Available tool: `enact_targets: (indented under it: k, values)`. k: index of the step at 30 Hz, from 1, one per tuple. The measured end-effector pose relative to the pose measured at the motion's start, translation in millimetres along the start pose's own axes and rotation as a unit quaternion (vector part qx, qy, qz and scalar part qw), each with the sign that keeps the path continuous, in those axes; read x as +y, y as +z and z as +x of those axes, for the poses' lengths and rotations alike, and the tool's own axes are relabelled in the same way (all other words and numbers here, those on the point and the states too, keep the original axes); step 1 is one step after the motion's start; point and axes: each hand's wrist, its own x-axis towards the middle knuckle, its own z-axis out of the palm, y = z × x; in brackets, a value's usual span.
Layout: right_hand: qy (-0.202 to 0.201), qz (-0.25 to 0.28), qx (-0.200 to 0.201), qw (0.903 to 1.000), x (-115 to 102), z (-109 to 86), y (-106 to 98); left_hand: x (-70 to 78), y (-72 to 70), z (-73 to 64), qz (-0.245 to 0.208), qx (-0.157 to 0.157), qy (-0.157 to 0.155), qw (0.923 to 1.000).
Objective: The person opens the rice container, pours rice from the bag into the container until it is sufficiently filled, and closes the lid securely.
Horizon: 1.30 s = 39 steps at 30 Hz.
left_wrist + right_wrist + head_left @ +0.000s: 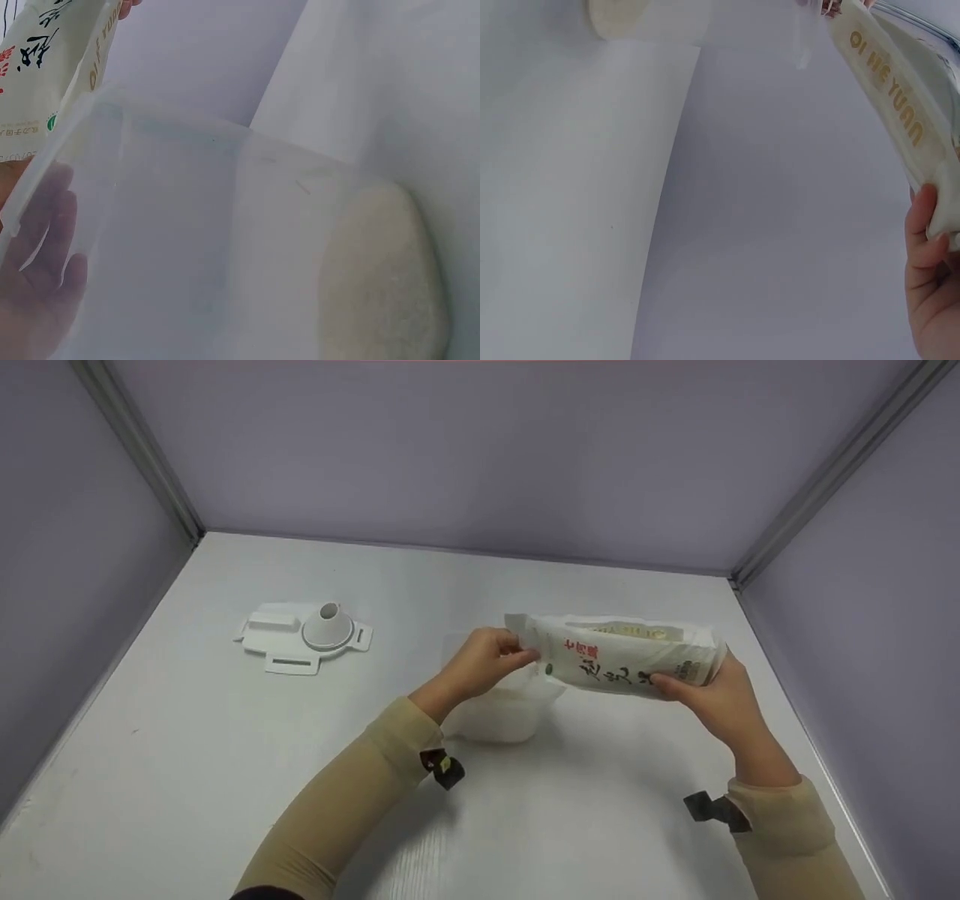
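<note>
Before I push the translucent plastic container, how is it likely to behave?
The container would probably flex a little if squeezed, as its walls look thin. It may resist tipping, since the pale contents are gathered at its base. Its boxy shape suggests sliding rather than rolling.

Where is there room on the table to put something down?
There's bare table on the near side of the white spouted piece, left of the left sleeve, and more between that and the right sleeve. It's crowded at the tub: the left hand and right hand hold the bag close by.
</note>
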Motion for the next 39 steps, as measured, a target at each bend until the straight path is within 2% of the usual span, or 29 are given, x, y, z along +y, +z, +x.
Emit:
enact_targets:
  k: [12,21,30,39]
  values:
    - [0.009,0.005,-0.002,0.9999,1.3,0.8,0.3,2.1,0.6,-0.8,0.010,0.000,-0.023,0.9997]
    - [-0.001,0.001,0.000,1.0000,1.7,0.8,-0.2,1.2,0.2,-0.8,0.023,0.008,0.001,0.9997]
    - [0.009,-0.004,0.004,0.9999,0.3,-0.1,-3.0,0.1,-0.4,-0.1,0.013,-0.005,0.014,0.9998]
    - [0.010,-0.004,0.006,0.9999,0.9,-0.1,-5.0,-0.6,-0.3,-0.3,0.015,-0.020,0.008,0.9996]
